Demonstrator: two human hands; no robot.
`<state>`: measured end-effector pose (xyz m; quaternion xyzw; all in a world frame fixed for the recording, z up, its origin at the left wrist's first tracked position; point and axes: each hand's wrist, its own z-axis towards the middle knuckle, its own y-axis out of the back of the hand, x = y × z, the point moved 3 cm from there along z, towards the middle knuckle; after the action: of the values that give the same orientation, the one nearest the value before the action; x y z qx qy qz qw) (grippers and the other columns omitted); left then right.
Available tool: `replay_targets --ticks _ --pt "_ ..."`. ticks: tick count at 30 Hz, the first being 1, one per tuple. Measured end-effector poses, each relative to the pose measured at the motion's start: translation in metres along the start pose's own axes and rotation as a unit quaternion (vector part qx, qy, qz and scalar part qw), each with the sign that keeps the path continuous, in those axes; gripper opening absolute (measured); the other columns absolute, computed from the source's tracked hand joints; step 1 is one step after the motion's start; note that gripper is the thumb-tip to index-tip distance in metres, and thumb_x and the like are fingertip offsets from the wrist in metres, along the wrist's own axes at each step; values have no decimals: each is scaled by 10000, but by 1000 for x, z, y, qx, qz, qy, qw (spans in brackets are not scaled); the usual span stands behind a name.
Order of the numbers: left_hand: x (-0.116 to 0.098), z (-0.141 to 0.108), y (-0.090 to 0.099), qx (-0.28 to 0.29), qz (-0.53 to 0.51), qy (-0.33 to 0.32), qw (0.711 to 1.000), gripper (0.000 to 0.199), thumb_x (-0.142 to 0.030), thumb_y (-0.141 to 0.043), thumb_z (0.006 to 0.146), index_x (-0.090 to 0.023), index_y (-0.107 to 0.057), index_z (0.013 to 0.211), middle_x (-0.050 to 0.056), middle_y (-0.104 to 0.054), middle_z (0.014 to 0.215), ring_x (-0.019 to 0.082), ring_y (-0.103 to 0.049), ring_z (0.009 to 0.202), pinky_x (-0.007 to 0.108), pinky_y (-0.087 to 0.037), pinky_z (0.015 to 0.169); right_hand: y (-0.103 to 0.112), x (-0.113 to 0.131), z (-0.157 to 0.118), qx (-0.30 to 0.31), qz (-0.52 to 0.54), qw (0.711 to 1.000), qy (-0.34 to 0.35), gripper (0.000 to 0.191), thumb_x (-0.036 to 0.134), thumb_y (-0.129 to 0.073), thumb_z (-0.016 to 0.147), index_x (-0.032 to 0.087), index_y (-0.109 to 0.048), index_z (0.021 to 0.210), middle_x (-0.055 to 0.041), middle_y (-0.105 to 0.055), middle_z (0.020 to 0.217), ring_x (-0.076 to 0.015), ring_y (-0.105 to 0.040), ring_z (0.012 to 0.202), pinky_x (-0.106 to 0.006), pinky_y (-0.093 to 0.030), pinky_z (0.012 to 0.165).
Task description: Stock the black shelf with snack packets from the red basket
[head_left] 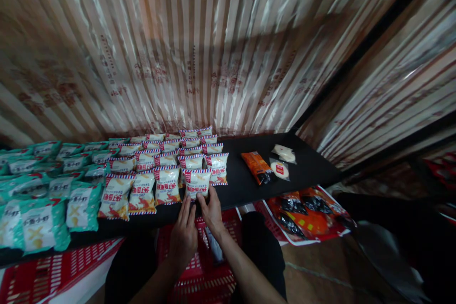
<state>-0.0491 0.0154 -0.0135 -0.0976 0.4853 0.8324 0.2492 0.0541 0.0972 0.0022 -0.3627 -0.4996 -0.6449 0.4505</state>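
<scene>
My left hand (184, 227) and my right hand (212, 211) meet at the lower edge of a white snack bag (197, 182) with red lettering and a striped top edge. The left fingers lie close together against the bag's lower left; the right thumb and fingers take its lower right corner. This bag stands upright at the front of rows of matching bags on a black shelf (233, 192). Just left of it is another white snack bag (167, 185), and a further snack bag (218, 168) stands behind its right side.
Rows of teal snack bags (44, 224) fill the shelf's left. An orange packet (257, 166) and two round white wrapped items, one a labelled packet (280, 169), lie at right. Below are a red basket (204, 273) between my knees and orange-black packets (306, 221). Striped plastic sheeting (160, 47) hangs behind.
</scene>
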Motion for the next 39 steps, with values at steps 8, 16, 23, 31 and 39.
replay_targets --ticks 8,16,23,31,39 --pt "-2 2 2 19 9 12 1000 442 -30 -299 804 -68 -499 1196 192 -330 1422 247 -219 1353 428 -373 1040 0 0 1 0 -14 1000 3 408 345 -530 802 147 -504 1158 -118 -599 1106 -225 -557 1013 -350 -432 893" --pt "-4 5 15 -29 49 -8 998 484 2 -343 776 -92 -465 1235 172 -260 1461 272 -238 1347 441 -410 1009 -2 -2 1 24 -38 999 30 431 344 -558 791 175 -517 1185 -103 -612 1099 -234 -568 1008 -363 -454 878" --pt "-9 24 24 -59 89 -81 991 602 -51 -334 815 -140 -253 1404 108 -289 1462 264 -201 1360 414 -367 1030 2 -11 -3 -9 -79 995 65 526 400 -531 807 165 -451 1270 -148 -529 1234 -272 -497 1141 -451 -413 960" --pt "-11 46 14 -87 88 -126 984 446 -181 -389 875 -216 -436 1318 20 -455 1370 248 -189 1365 449 -199 1107 20 -5 -5 -49 -66 993 85 415 360 -419 886 183 -459 1259 -132 -523 1254 -225 -485 1167 -446 -404 986" --pt "4 56 -1 -83 125 -121 981 422 -245 -418 882 -242 -457 1303 22 -451 1373 246 -181 1367 464 -148 1115 39 -7 10 -126 -116 980 104 392 363 -398 897 172 -478 1230 -141 -500 1265 -235 -445 1194 -468 -383 989"
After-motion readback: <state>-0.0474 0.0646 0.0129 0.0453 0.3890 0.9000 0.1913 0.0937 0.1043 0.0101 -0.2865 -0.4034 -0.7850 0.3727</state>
